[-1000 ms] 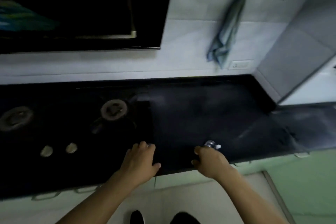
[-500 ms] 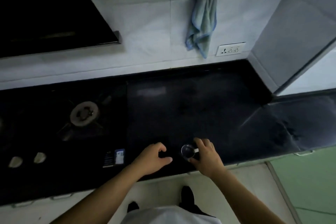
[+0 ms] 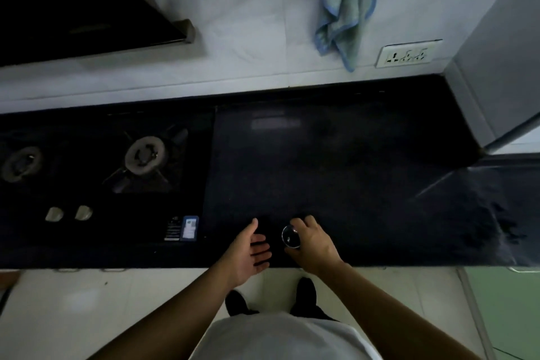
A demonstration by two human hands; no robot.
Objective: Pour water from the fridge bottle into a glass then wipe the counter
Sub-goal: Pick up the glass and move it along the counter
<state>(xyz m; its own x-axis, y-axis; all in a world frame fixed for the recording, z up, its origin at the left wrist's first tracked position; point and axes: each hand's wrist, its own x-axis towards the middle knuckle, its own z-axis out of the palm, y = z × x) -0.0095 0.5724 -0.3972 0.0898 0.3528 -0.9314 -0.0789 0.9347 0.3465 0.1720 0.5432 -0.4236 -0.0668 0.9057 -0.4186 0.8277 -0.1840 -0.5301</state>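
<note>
A small clear glass stands upright on the black counter near its front edge. My right hand is wrapped around the glass from the right side. My left hand hovers just left of the glass, palm turned toward it, fingers apart and holding nothing. A blue-green cloth hangs on the tiled wall above the counter. No bottle shows in the view.
A black gas hob with two burners and two knobs fills the counter's left half. A dark hood juts out at upper left. A wall socket sits right of the cloth. A grey cabinet side bounds the right.
The camera has tilted further down and the view shifted right. My left hand turned from a loose curl to an open palm facing the glass. My right hand stays on the glass.
</note>
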